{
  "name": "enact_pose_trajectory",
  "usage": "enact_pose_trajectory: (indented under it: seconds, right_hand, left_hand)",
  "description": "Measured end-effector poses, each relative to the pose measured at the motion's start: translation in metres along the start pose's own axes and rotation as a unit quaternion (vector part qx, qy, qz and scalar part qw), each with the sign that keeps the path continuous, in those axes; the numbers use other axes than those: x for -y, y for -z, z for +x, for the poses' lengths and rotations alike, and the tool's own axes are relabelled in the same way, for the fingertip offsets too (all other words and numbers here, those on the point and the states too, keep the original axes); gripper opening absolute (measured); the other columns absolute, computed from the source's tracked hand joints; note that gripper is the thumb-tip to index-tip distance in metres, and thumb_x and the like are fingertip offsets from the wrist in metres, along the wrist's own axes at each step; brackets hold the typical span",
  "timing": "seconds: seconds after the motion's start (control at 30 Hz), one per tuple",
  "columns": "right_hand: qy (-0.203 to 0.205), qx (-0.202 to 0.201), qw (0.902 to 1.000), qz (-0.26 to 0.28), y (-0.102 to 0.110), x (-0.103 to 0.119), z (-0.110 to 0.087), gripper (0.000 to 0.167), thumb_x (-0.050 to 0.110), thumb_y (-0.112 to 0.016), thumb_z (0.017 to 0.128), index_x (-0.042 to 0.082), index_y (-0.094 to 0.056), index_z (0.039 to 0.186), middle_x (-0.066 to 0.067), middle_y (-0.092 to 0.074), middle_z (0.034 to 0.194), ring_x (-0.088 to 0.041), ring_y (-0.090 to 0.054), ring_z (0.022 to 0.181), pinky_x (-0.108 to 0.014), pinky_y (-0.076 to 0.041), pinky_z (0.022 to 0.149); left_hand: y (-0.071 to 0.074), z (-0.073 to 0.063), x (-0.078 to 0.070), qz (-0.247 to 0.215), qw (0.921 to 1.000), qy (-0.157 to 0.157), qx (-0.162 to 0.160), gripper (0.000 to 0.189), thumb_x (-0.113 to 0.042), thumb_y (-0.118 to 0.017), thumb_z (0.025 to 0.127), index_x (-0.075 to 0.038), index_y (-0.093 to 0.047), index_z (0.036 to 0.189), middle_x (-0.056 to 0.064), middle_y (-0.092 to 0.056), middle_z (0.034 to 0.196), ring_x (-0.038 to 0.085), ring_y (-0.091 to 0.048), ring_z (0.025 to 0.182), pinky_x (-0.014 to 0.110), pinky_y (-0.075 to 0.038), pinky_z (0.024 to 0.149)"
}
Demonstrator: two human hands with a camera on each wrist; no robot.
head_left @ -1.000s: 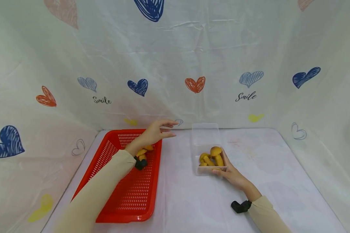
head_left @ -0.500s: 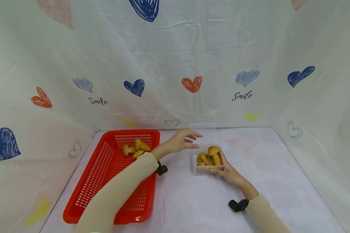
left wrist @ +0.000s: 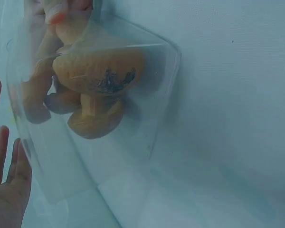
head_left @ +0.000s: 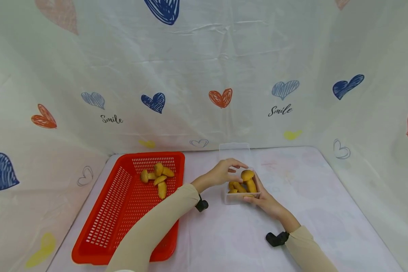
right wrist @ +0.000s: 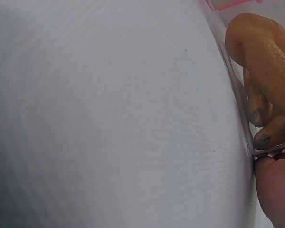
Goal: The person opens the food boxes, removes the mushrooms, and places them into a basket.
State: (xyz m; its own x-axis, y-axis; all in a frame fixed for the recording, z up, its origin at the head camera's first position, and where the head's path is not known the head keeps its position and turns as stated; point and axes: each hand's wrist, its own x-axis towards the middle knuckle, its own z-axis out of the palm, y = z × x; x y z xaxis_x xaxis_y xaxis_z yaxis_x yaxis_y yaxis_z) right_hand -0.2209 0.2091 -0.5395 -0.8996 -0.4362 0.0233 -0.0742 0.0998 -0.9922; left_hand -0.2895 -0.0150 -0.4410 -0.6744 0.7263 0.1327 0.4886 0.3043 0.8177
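A clear plastic box (head_left: 239, 199) with a hinged lid (head_left: 234, 151) standing up behind it holds several yellow-brown mushrooms (head_left: 247, 175). My right hand (head_left: 270, 206) grips its near right corner, thumb along the front wall and fingers up the right side. That thumb (right wrist: 278, 187) shows at the box corner in the right wrist view. Over the box's left side reaches my left hand (head_left: 222, 173), thumb and fingers apart with nothing between them. In the left wrist view, its fingers (left wrist: 21, 166) are beside the box, and mushrooms (left wrist: 97, 71) show through the clear wall.
A red perforated basket (head_left: 122, 211) stands on the left of the white-covered table (head_left: 292, 177), with several mushrooms (head_left: 158, 177) near its far end. The left sleeve (head_left: 163, 219) crosses its right rim. A heart-patterned curtain (head_left: 197, 56) hangs around the table's far and side edges.
My left hand has moved right from above the basket to the clear box, uncovering the mushrooms in the basket. My right hand keeps its grip on the box. The view has shifted slightly.
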Motion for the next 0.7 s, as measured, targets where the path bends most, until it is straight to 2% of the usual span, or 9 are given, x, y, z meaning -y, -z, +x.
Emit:
enact_pose_trajectory:
  seconds: [0.2, 0.23, 0.3, 0.43, 0.6, 0.7]
  right_hand:
    - [0.003, 0.006, 1.0000, -0.006, 0.000, -0.001, 0.000, 0.102, 0.013, -0.065, 0.098, 0.045, 0.013, 0.155, -0.005, 0.017, 0.164, -0.038, -0.030, 0.138, -0.042, -0.024, 0.114]
    - [0.003, 0.005, 1.0000, -0.006, 0.000, -0.001, 0.000, 0.102, 0.013, -0.065, 0.098, 0.044, 0.013, 0.156, -0.004, 0.017, 0.164, -0.037, -0.027, 0.140, -0.042, -0.022, 0.115]
    - [0.005, 0.004, 1.0000, -0.005, 0.001, -0.001, 0.000, 0.102, 0.013, -0.065, 0.098, 0.043, 0.014, 0.156, -0.005, 0.018, 0.164, -0.037, -0.019, 0.143, -0.048, -0.017, 0.117]
    - [0.006, -0.003, 0.9999, -0.010, 0.001, -0.002, 0.000, 0.101, 0.013, -0.065, 0.099, 0.041, 0.014, 0.156, -0.007, 0.020, 0.164, -0.035, 0.007, 0.148, -0.065, 0.001, 0.115]
    - [0.006, -0.004, 0.9999, -0.012, 0.001, -0.001, 0.000, 0.102, 0.013, -0.065, 0.099, 0.040, 0.015, 0.157, -0.007, 0.020, 0.164, -0.035, 0.008, 0.148, -0.065, 0.001, 0.115]
    - [0.002, -0.001, 1.0000, -0.007, 0.000, -0.001, 0.001, 0.102, 0.013, -0.065, 0.098, 0.039, 0.015, 0.156, -0.006, 0.021, 0.164, -0.036, 0.002, 0.148, -0.064, -0.002, 0.115]
  left_hand:
    - [-0.014, 0.003, 0.012, 0.014, 0.9999, 0.002, -0.005, 0.046, -0.004, -0.077, 0.086, -0.003, -0.063, 0.130, 0.011, -0.058, 0.131, 0.028, -0.054, 0.122, 0.032, -0.050, 0.098]
    - [-0.016, 0.004, 0.013, 0.016, 0.9999, 0.000, -0.006, 0.046, -0.004, -0.076, 0.086, -0.003, -0.064, 0.130, 0.010, -0.058, 0.130, 0.026, -0.054, 0.122, 0.031, -0.050, 0.098]
    - [-0.020, 0.004, 0.015, 0.022, 0.9997, -0.007, -0.006, 0.046, -0.003, -0.076, 0.086, -0.003, -0.064, 0.130, 0.010, -0.058, 0.131, 0.024, -0.054, 0.122, 0.030, -0.050, 0.098]
    - [-0.023, 0.008, 0.015, 0.050, 0.9986, -0.016, -0.001, 0.048, -0.003, -0.075, 0.087, -0.005, -0.062, 0.133, 0.008, -0.057, 0.136, 0.021, -0.053, 0.124, 0.027, -0.049, 0.097]
    - [-0.026, 0.011, 0.013, 0.098, 0.9951, -0.006, 0.004, 0.049, -0.006, -0.075, 0.088, -0.008, -0.062, 0.136, 0.007, -0.055, 0.140, 0.021, -0.051, 0.126, 0.021, -0.049, 0.094]
    - [-0.027, 0.010, 0.012, 0.110, 0.9939, 0.001, -0.002, 0.048, -0.007, -0.075, 0.087, -0.009, -0.064, 0.134, 0.007, -0.056, 0.137, 0.020, -0.052, 0.123, 0.020, -0.049, 0.094]
